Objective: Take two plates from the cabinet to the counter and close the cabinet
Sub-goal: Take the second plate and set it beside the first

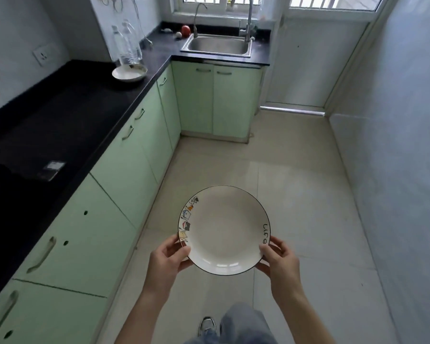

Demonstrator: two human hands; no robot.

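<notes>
A white plate with a dark rim, cartoon figures on its left edge and the word "Life" on its right edge is held level over the floor. My left hand grips its near left rim and my right hand grips its near right rim. A second white plate lies on the black counter at the far corner, in front of the bottles. The green cabinet doors under the counter on my left all look closed.
Clear plastic bottles stand behind the counter plate. A steel sink with taps sits at the far end, a red fruit beside it. A black hob lies near left. Pale tiled floor stretches ahead, a wall on the right.
</notes>
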